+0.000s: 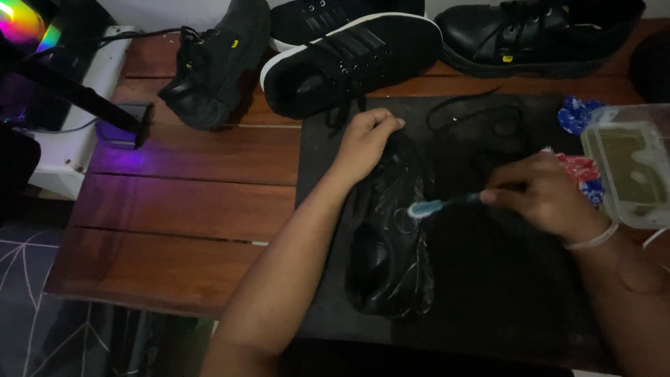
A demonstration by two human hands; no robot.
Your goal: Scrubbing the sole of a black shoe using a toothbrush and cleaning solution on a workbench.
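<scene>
Two bare forearms enter from 6 o'clock, nearest the lens. Black mat [502, 293] covers the right half of a brown slatted wooden table [174, 209]; mat looks matte, soft, dark.

Black shoe [387, 237] lies on the mat at centre, long axis running 12 to 6 o'clock, upper glossy with whitish soapy streaks. Left hand [366, 139] sits at the shoe's 12 o'clock end, fingers curled over it, gripping and steadying. Right hand [544, 195] is at the shoe's 3 o'clock, pinching the handle of a light-blue brush [436, 205]; brush lies roughly 9-to-3, bristle end touching the shoe's side, foam around it. Left hand is on the shoe; right reaches it only through the brush.

At 12 o'clock on the table: three more dark shoes [349, 59], one white-soled. Loose black lace [460, 105] on the mat. Clear plastic tub [628, 164] of murky liquid at 3 o'clock, with a red-blue patterned cloth [583, 171] beside it. Purple-lit lamp [129, 124] at 10 o'clock.
</scene>
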